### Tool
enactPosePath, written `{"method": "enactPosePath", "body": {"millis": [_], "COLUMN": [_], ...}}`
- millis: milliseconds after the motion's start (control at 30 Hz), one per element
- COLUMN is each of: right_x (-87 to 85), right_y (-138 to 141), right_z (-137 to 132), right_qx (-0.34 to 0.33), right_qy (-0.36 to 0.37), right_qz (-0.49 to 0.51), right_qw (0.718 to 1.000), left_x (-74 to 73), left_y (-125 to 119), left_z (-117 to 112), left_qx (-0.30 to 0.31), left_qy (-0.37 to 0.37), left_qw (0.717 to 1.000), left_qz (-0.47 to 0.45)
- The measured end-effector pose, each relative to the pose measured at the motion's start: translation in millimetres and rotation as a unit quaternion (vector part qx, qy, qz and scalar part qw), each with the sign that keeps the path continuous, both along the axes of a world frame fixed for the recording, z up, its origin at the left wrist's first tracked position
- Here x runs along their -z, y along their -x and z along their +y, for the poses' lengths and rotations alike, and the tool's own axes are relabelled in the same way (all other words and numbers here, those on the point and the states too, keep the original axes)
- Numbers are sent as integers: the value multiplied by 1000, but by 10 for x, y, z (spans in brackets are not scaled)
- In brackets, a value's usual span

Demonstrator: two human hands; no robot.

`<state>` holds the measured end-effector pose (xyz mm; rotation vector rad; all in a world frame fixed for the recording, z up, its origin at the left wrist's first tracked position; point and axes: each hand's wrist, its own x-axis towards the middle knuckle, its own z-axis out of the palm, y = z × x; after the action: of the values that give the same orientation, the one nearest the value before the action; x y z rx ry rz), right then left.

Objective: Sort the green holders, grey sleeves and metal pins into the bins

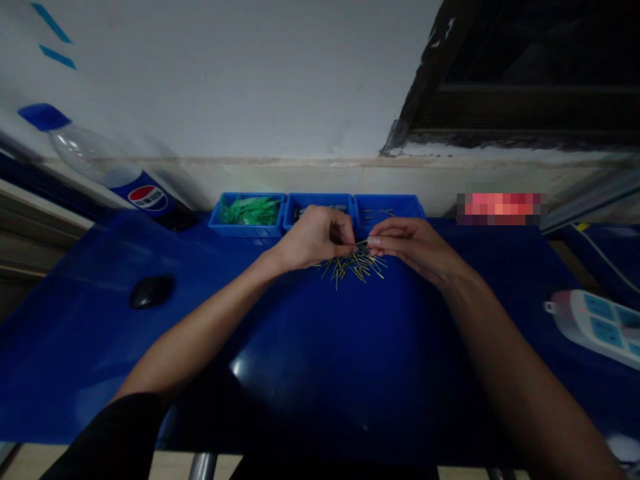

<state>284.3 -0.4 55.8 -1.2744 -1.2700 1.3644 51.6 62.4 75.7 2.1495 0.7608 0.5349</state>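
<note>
A pile of thin brass-coloured metal pins (pixel 356 265) lies loose on the blue tabletop, pointing in many directions. Right above it, my left hand (pixel 320 237) pinches one end of a thin metal pin (pixel 361 242) between thumb and forefinger. Facing it from the other side, my right hand (pixel 413 247) has its fingertips closed on the pin's other end. Behind my hands stands a blue bin (pixel 390 200) with a few similar pins in it. The middle blue bin (pixel 320 199), partly hidden by my left hand, holds small pieces I cannot make out.
A left blue bin (pixel 245 230) holds green plastic pieces (pixel 253 209). Further left are a Pepsi bottle (pixel 120 170) and a black computer mouse (pixel 150 291). At the right lies a white power strip (pixel 597 320). A wall (pixel 280 87) rises behind the table (pixel 310 373).
</note>
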Motion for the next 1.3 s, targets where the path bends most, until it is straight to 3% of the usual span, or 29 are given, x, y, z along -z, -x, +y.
{"method": "enactPosePath", "body": {"millis": [67, 200, 300, 367, 600, 800, 900, 1033, 1167, 1300], "right_x": [-11, -67, -111, -123, -78, -73, -49, -6, 2, -8], "right_y": [-11, -80, -108, -106, -88, -84, -77, -60, -44, -27], "right_z": [14, 33, 21, 8, 7, 11, 19, 27, 6, -20], "right_qx": [33, 126, 135, 127, 87, 64, 44, 7, -43, -52], "right_qy": [-39, -99, -104, -101, -95, -78, -74, -61, -6, 18], "right_qz": [-32, -90, -105, -102, -103, -100, -102, -107, -47, 15], "right_qw": [998, 983, 980, 981, 986, 990, 991, 992, 998, 998], "left_x": [-53, -126, -105, -62, 46, -55, -132, -143, -94, -75], "left_y": [46, 118, 126, 119, 115, 177, 181, 117, 46, 23], "left_z": [9, -23, -54, -56, -6, 53, 57, 26, 0, -11], "left_qx": [22, 56, 72, 79, 75, 73, 65, 17, -28, -58], "left_qy": [-58, -144, -136, -120, -116, -106, -95, -70, -9, 7], "left_qw": [992, 934, 903, 899, 908, 922, 952, 993, 999, 996], "left_qz": [112, 323, 401, 414, 396, 366, 284, 92, -32, -69]}}
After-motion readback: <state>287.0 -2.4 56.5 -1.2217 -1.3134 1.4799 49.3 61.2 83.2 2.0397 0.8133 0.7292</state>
